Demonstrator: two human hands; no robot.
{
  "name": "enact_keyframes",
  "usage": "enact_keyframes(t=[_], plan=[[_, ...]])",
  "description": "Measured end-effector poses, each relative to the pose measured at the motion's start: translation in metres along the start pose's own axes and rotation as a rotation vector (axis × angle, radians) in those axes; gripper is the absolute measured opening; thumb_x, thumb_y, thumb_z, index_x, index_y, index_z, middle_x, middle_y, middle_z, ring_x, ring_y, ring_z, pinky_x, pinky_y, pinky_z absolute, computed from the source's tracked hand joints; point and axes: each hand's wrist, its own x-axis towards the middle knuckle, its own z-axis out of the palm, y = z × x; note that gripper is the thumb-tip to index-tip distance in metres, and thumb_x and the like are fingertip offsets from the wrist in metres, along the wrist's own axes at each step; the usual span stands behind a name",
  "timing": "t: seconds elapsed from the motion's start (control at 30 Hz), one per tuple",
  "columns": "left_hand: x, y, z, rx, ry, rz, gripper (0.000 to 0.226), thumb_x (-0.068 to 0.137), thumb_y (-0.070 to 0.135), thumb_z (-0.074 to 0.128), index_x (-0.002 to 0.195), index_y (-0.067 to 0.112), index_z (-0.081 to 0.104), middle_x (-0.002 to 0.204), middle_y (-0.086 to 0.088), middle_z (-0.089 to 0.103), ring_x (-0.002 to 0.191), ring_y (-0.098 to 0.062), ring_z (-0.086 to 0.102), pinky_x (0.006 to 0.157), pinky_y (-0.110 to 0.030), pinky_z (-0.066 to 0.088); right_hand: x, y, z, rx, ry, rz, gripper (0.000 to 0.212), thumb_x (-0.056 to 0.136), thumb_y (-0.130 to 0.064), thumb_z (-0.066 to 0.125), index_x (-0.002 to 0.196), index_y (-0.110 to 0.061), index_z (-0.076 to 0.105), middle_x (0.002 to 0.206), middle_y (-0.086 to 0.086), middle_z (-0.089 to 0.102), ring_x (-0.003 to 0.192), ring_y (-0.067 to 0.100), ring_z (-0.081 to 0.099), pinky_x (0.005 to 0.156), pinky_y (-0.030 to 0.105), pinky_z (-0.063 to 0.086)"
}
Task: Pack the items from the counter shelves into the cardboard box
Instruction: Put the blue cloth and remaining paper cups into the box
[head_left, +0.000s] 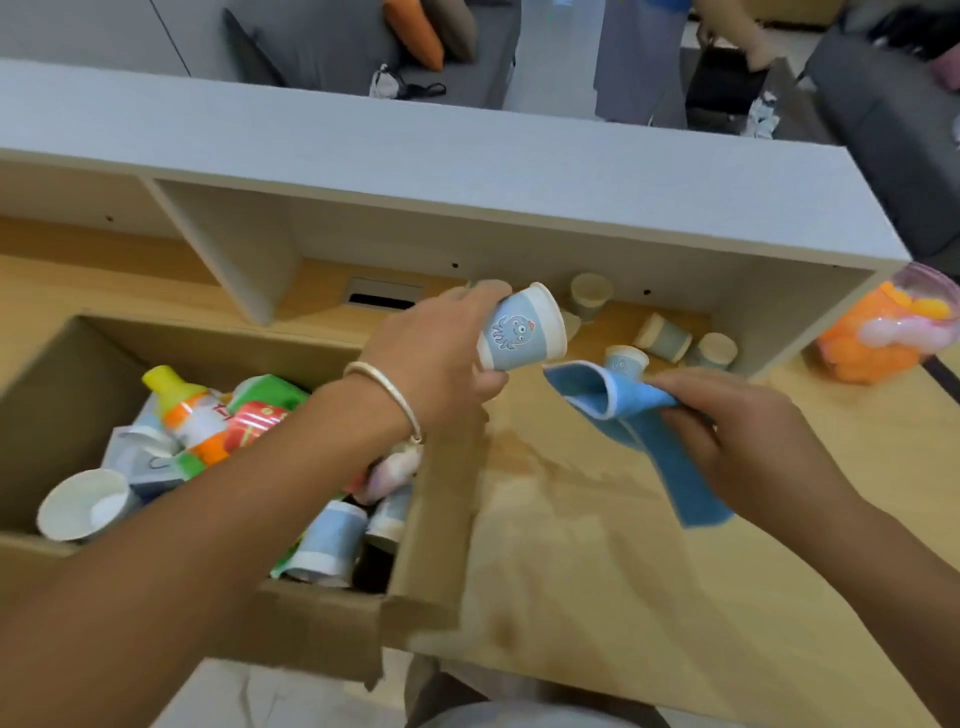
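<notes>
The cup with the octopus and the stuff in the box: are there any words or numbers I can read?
No text can be read anywhere.
Cup in the left hand: only an octopus drawing, no words.
Red and green packet in the cardboard box: white marks, too blurred.
Bottle: label too blurred.

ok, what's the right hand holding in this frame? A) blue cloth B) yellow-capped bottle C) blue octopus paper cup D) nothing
A: the right hand grips a blue cloth over the counter, while the octopus-print paper cup is in the left hand, beside the cardboard box.
</notes>
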Motion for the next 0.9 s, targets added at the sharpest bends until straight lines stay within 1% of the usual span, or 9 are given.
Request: enact_keyframes(t=[0.13, 0.23, 0.3, 0.43, 0.53, 0.63, 0.7, 0.77, 0.9], plan=[[-0.046, -0.045, -0.036, -0.027, 0.057, -0.024, 0.069, 0.072, 0.042, 0.071, 0.132, 0.033, 0.038, 0.114, 0.005, 0.058, 0.096, -0.021, 0.058, 0.074, -0.038, 0.050, 0.013, -0.062, 0.002, 0.044, 0.036, -0.077, 0.024, 0.089, -0.017, 0.053, 0.104, -0.028, 0.068, 0.096, -0.013, 0.067, 0.086, 0.006, 0.057, 0.073, 0.032, 0.048], [-0.075, -0.079, -0.051, -0.021, 0.097, -0.061, 0.075, 0.071, 0.043, 0.073, 0.136, 0.032, 0.037, 0.118, 0.003, 0.059, 0.098, -0.021, 0.058, 0.072, -0.033, 0.047, 0.026, -0.104, 0.012, 0.073, 0.045, -0.123, 0.024, 0.089, -0.016, 0.052, 0.104, -0.026, 0.067, 0.098, -0.011, 0.066, 0.088, 0.009, 0.059, 0.074, 0.035, 0.048], [-0.092, -0.101, -0.059, -0.029, 0.120, -0.090, 0.078, 0.071, 0.043, 0.073, 0.139, 0.031, 0.036, 0.122, 0.003, 0.059, 0.100, -0.021, 0.059, 0.072, -0.033, 0.047, 0.035, -0.131, 0.021, 0.071, 0.045, -0.170, 0.025, 0.090, -0.015, 0.052, 0.106, -0.026, 0.067, 0.098, -0.013, 0.065, 0.088, 0.007, 0.058, 0.074, 0.032, 0.047], [-0.125, -0.139, -0.071, -0.062, 0.161, -0.147, 0.080, 0.072, 0.041, 0.074, 0.141, 0.031, 0.036, 0.129, 0.003, 0.057, 0.110, -0.022, 0.058, 0.080, -0.035, 0.049, 0.052, -0.178, 0.047, 0.054, 0.016, -0.236, 0.026, 0.091, -0.015, 0.055, 0.111, -0.026, 0.066, 0.105, -0.012, 0.065, 0.094, 0.007, 0.057, 0.078, 0.031, 0.046], [-0.147, -0.164, -0.078, -0.103, 0.160, -0.208, 0.081, 0.072, 0.044, 0.073, 0.141, 0.034, 0.034, 0.130, 0.006, 0.057, 0.114, -0.016, 0.056, 0.086, -0.041, 0.051, 0.061, -0.206, 0.069, 0.027, -0.042, -0.292, 0.027, 0.092, -0.023, 0.054, 0.118, -0.027, 0.063, 0.111, -0.012, 0.063, 0.097, 0.006, 0.056, 0.080, 0.029, 0.046], [-0.164, -0.182, -0.079, -0.121, 0.172, -0.255, 0.080, 0.071, 0.050, 0.069, 0.141, 0.036, 0.032, 0.135, 0.006, 0.052, 0.119, -0.014, 0.052, 0.087, -0.039, 0.050, 0.065, -0.225, 0.090, -0.013, -0.116, -0.324, 0.037, 0.091, -0.038, 0.053, 0.127, -0.028, 0.057, 0.123, -0.011, 0.059, 0.110, 0.006, 0.053, 0.089, 0.025, 0.042], [-0.171, -0.188, -0.078, -0.106, 0.161, -0.262, 0.080, 0.072, 0.052, 0.067, 0.142, 0.035, 0.031, 0.139, 0.005, 0.047, 0.123, -0.016, 0.050, 0.090, -0.043, 0.050, 0.065, -0.231, 0.101, -0.037, -0.165, -0.327, 0.045, 0.089, -0.045, 0.053, 0.132, -0.031, 0.053, 0.131, -0.011, 0.055, 0.119, 0.007, 0.048, 0.093, 0.025, 0.039], [-0.173, -0.191, -0.076, -0.078, 0.145, -0.258, 0.079, 0.073, 0.055, 0.062, 0.143, 0.033, 0.031, 0.140, 0.005, 0.045, 0.124, -0.017, 0.048, 0.089, -0.045, 0.050, 0.065, -0.232, 0.108, -0.058, -0.193, -0.324, 0.051, 0.087, -0.049, 0.054, 0.135, -0.033, 0.050, 0.136, -0.012, 0.050, 0.125, 0.007, 0.043, 0.095, 0.025, 0.035], [-0.163, -0.187, -0.067, -0.025, 0.137, -0.221, 0.076, 0.077, 0.053, 0.061, 0.144, 0.030, 0.032, 0.140, 0.004, 0.044, 0.121, -0.017, 0.049, 0.083, -0.034, 0.046, 0.063, -0.218, 0.113, -0.111, -0.221, -0.311, 0.055, 0.085, -0.051, 0.055, 0.137, -0.032, 0.047, 0.139, -0.012, 0.046, 0.128, 0.007, 0.038, 0.097, 0.024, 0.031]])
